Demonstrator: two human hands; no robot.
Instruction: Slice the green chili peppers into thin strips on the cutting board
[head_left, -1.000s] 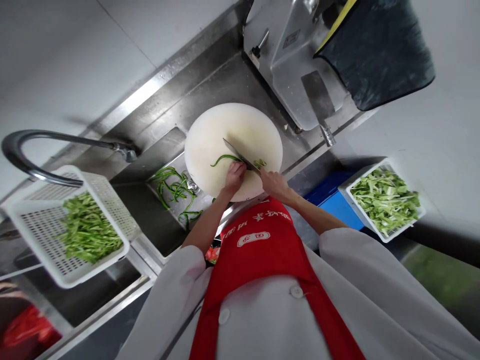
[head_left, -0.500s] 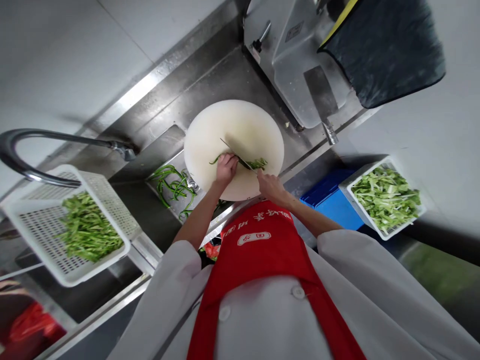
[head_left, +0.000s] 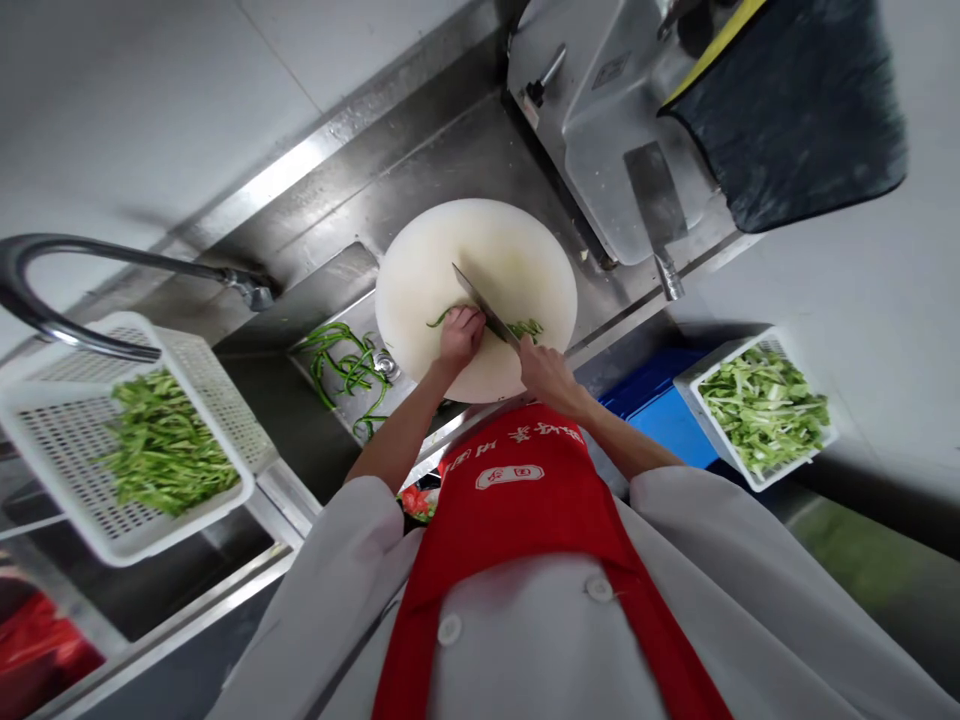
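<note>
On the round white cutting board (head_left: 420, 250), my left hand (head_left: 461, 335) is closed over a green pepper (head_left: 439, 320), whose thin end sticks out to the left. My right hand (head_left: 546, 370) grips the handle of a knife (head_left: 480, 303). The blade points up and to the left and lies just right of my left fingers. Cut green pieces (head_left: 527, 328) sit on the board to the right of the blade.
Whole green peppers (head_left: 349, 370) lie in the sink left of the board. A white basket (head_left: 247, 480) holds sliced greens beneath a curved faucet (head_left: 112, 247). At right are a basket of chopped leaves (head_left: 763, 410), a blue bin (head_left: 675, 425) and a cleaver (head_left: 656, 200).
The knife blade has tilted, showing more of its flat side. The view has shifted slightly, while both hands keep their holds.
</note>
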